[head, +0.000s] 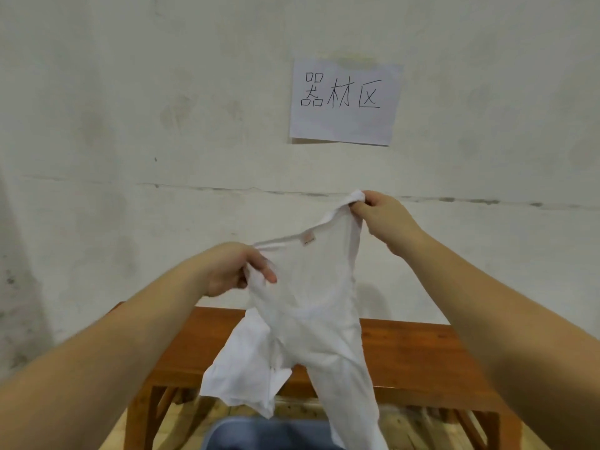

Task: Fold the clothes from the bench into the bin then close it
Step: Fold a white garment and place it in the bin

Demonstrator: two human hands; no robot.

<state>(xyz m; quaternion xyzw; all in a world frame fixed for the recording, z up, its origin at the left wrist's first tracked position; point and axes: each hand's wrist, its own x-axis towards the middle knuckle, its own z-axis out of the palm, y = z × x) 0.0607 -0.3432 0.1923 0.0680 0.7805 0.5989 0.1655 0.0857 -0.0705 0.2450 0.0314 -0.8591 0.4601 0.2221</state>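
The left hand (233, 271) and right hand (381, 216) each pinch a white shirt (311, 313) by its top edge. It hangs above a wooden counter (415, 355) and blue bin (259, 433).

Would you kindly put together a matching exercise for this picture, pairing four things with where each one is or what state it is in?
Column one:
1. white shirt
2. wooden bench
3. paper sign
4. blue bin

Column two:
a. stuck on the wall
b. at the bottom edge of the picture, in front of the bench
c. held up in the air by the left hand and right hand
d. standing against the wall

Pairs: 1-c, 2-d, 3-a, 4-b
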